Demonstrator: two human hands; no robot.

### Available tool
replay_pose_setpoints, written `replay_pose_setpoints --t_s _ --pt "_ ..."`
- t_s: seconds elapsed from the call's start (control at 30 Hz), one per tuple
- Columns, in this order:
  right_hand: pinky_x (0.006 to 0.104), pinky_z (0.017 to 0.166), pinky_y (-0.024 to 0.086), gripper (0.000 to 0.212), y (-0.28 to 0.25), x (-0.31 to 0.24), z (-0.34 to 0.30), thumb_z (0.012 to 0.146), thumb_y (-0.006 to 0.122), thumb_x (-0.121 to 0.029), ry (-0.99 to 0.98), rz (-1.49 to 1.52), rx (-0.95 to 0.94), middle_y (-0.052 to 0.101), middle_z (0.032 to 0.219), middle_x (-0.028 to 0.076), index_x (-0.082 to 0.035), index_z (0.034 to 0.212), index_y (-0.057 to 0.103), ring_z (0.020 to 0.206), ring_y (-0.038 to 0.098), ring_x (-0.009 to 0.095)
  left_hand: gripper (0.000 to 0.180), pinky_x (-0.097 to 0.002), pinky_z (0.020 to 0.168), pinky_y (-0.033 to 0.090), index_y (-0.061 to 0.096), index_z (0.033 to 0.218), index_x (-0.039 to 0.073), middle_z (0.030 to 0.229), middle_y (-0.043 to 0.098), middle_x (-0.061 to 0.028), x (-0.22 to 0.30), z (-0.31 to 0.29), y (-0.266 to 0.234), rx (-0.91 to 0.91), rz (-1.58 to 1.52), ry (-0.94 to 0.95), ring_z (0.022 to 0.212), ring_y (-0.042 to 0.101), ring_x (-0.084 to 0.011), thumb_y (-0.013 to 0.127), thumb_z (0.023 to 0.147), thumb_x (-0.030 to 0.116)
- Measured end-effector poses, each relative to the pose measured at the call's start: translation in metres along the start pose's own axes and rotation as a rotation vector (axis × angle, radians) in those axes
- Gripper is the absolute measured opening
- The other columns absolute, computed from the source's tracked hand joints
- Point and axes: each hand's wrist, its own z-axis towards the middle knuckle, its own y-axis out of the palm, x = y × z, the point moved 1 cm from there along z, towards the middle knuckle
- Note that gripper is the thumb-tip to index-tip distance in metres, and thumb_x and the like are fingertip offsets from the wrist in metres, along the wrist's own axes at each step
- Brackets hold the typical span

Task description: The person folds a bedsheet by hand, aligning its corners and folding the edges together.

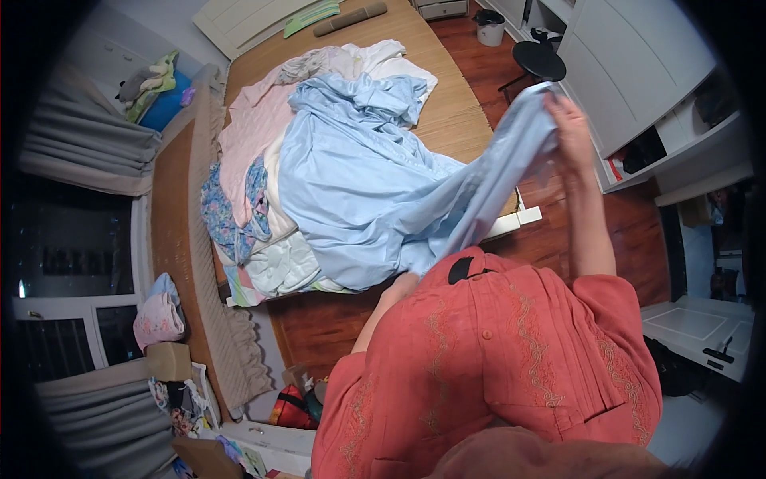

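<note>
The bed (453,108) extends toward 12 o'clock; across it spreads the pale-blue cloth (343,176), one end raised toward 2 o'clock. Lifting appears in hand; the next move calls for a secure edge grip. White bin (489,33), 1 o'clock: dark-lined, contents indiscernible. The right hand (568,120) grasps the cloth; the left hand (401,289), near 6 o'clock: grip cannot be told.

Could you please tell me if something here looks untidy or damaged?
The bed looks untidy: a light-blue sheet lies crumpled among a pink cloth and other bunched fabrics, one end held in the right hand. No damage stands out.
</note>
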Motion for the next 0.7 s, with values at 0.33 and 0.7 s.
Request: replay_pose_setpoints --t_s 0.33,0.7 --pt "0.0307 0.076 0.053 0.02 -0.21 -0.07 0.009 0.092 0.059 -0.016 -0.282 0.097 0.528 0.065 0.097 0.008 -0.001 0.105 0.061 0.087 0.064 0.019 0.037 -0.0638 0.103 0.023 0.064 0.114 0.009 0.125 0.058 -0.0119 -0.164 -0.104 0.041 -0.055 0.287 -0.601 0.121 0.051 -0.0299 0.053 0.082 0.023" --pt "0.0322 0.082 0.051 0.033 -0.28 -0.058 0.011 0.09 0.062 -0.016 -0.348 0.128 0.68 0.063 0.105 0.012 0.004 0.115 0.057 0.094 0.062 0.022 0.034 -0.0637 0.106 0.014 0.068 0.108 0.012 0.119 0.062 -0.009 -0.25 -0.261 -0.025 0.297 0.48 -1.15 0.116 0.052 -0.029 0.047 0.084 0.023"
